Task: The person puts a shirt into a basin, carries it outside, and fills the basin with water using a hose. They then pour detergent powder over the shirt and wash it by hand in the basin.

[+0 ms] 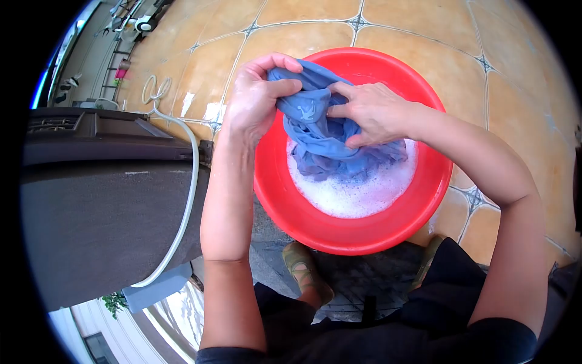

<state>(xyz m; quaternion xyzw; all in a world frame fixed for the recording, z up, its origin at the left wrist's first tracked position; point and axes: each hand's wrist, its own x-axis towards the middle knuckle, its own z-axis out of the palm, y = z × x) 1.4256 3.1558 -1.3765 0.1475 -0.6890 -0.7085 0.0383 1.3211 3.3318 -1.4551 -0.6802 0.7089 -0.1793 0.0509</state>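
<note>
A wet blue garment [321, 139] is bunched up over the red basin [339, 233], its lower folds resting in white suds [357, 200]. A small pale emblem shows on the fabric near the top. My left hand [264, 91] grips the garment's upper left edge between thumb and fingers. On the other side, my right hand [376, 115] has its fingers curled into the folds, with the thumb against the lower part of the cloth. Some of the right fingertips are hidden in the fabric.
Tan floor tiles [297, 39] surround the basin. A pale hose [193, 176] runs over the dark panel [109, 230] at left and coils on the floor. My feet [300, 264] stand close to the basin's near edge. A wheeled object [145, 24] is at the upper left.
</note>
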